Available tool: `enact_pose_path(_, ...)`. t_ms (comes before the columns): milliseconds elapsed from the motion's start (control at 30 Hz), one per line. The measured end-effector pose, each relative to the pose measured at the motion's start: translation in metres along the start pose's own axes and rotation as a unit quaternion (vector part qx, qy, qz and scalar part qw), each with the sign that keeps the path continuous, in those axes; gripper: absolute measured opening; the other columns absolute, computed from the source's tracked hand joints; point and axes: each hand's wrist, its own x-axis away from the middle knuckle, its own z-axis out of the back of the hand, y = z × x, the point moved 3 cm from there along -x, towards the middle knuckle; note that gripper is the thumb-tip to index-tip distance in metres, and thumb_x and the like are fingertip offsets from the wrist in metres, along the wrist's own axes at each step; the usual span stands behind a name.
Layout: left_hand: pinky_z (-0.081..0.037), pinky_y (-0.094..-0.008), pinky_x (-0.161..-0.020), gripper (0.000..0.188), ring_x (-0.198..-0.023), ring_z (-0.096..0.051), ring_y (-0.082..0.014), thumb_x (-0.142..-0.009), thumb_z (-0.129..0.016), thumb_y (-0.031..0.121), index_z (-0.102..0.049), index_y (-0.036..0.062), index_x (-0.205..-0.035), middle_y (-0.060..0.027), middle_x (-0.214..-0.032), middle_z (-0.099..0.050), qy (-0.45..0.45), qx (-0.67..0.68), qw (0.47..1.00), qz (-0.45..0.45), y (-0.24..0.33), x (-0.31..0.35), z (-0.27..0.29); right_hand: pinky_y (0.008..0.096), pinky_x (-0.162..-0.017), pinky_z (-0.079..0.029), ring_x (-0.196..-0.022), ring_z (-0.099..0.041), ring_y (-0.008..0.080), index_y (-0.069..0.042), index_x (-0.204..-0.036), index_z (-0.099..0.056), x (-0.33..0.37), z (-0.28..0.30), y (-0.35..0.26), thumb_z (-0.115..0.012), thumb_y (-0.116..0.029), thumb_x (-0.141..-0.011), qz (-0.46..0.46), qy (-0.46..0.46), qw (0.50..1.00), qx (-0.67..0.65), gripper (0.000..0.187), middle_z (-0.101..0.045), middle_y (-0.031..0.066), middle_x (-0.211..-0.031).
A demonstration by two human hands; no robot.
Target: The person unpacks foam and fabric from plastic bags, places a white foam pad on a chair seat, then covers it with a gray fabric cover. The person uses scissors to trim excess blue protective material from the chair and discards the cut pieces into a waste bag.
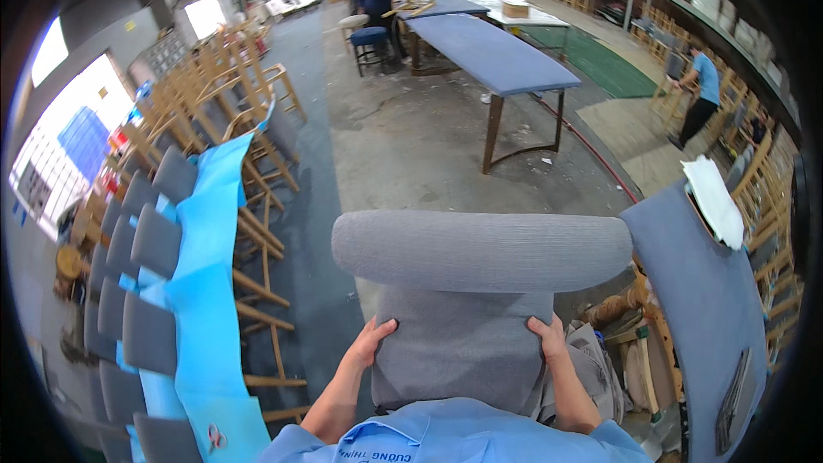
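In front of my body is a grey upholstered piece (463,339), perhaps a chair part. Its top is a wide, rounded, ribbed pad (480,250) that overhangs a narrower fabric-covered section below. My left hand (371,343) grips the left edge of that lower section, thumb on the near face. On the opposite edge, my right hand (549,337) holds it the same way. The fingers of both hands are mostly hidden behind the piece. Its lower end disappears against my light blue shirt.
On my left stand rows of grey-backed chairs (157,240) with light blue sheeting (206,291) and scissors (217,437). A blue-topped table (699,291) bears white material (713,201) on my right. Ahead are another padded table (497,47), stools (370,41) and several people.
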Motion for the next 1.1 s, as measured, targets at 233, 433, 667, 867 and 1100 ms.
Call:
enact_pose_path(233,-0.042,-0.0499,-0.113,0.096,-0.133,-0.053,-0.0354,-0.084,-0.082,0.048,-0.038,-0.0035,-0.152,-0.0213,-0.148,-0.052,0.056,0.015,0.997,0.04,0.014,-0.096,0.023,0.0361,-0.098,-0.049,-0.111,-0.064,0.0246,0.005,-0.133,-0.061,-0.108,-0.018,0.013,-0.086,-0.033,-0.078,-0.069,0.007,0.997,0.021,0.072,-0.069,0.0144,-0.123)
enact_pose_path(433,-0.044,-0.051,-0.111,0.093,-0.133,-0.054,-0.0357,-0.085,-0.08,0.051,-0.043,-0.0053,-0.149,-0.0228,-0.144,-0.056,0.124,0.037,0.987,0.1,0.039,-0.185,0.009,0.0379,-0.098,-0.05,-0.112,-0.065,0.0274,0.007,-0.134,-0.06,-0.243,-0.02,0.021,-0.086,-0.04,-0.079,-0.123,-0.03,0.991,0.041,0.077,-0.069,0.0165,-0.123)
enact_pose_path(667,-0.042,-0.0505,-0.114,0.101,-0.137,-0.05,-0.0343,-0.082,-0.081,0.054,-0.036,-0.0011,-0.155,-0.0219,-0.15,-0.05,0.117,0.081,0.978,0.151,0.051,-0.281,0.023,0.0383,-0.1,-0.048,-0.114,-0.063,0.0274,0.007,-0.136,-0.058,-0.365,-0.037,0.033,-0.083,-0.039,-0.081,-0.191,-0.078,0.978,0.035,0.076,-0.067,0.0159,-0.127)
enact_pose_path(867,-0.034,-0.0457,-0.12,0.109,-0.145,-0.041,-0.0325,-0.081,-0.082,0.056,-0.03,-0.0015,-0.158,-0.0216,-0.158,-0.04,0.182,0.073,0.959,0.205,0.037,-0.311,0.019,0.0394,-0.109,-0.043,-0.124,-0.058,0.0276,0.004,-0.144,-0.051,-0.397,-0.03,0.08,-0.08,-0.043,-0.085,-0.232,-0.124,0.965,0.015,0.08,-0.061,0.013,-0.138)
enact_pose_path(1100,-0.034,-0.048,-0.119,0.11,-0.144,-0.043,-0.0357,-0.08,-0.078,0.06,-0.027,0.0069,-0.161,-0.0205,-0.155,-0.046,0.221,-0.068,0.957,0.175,0.028,-0.303,0.021,0.0472,-0.119,-0.033,-0.139,-0.046,0.0322,-0.001,-0.153,-0.042,-0.396,-0.012,0.111,-0.08,-0.059,-0.081,-0.429,-0.117,0.895,0.043,0.099,-0.051,0.0126,-0.152)
